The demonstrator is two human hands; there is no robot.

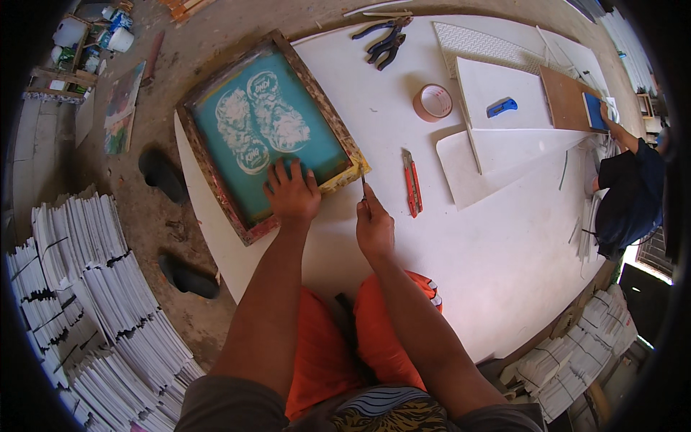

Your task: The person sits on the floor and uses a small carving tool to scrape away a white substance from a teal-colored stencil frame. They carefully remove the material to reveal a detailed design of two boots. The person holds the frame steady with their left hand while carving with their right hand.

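Observation:
A wooden screen-printing frame (320, 97) with teal mesh (327, 153) and two white sole-shaped prints lies tilted across the white board in front of me. My left hand (294, 193) rests over its near rail, fingers spread on the mesh below the prints. At the frame's near right corner, which is stained yellow, my right hand (376, 229) grips a slim dark tool (363, 184). The tool's tip meets or nearly meets that corner, and my fingers hide most of it, so its kind is unclear. A red box cutter (412, 183) lies right of this hand.
Pliers (389, 45), a tape roll (432, 103) and a blue cutter (502, 107) lie farther off, the cutter on white sheets. At right, another person's hand (620, 133) touches a blue flat piece (595, 111). Bundled white stacks (108, 288) and dark slippers (164, 176) are at left.

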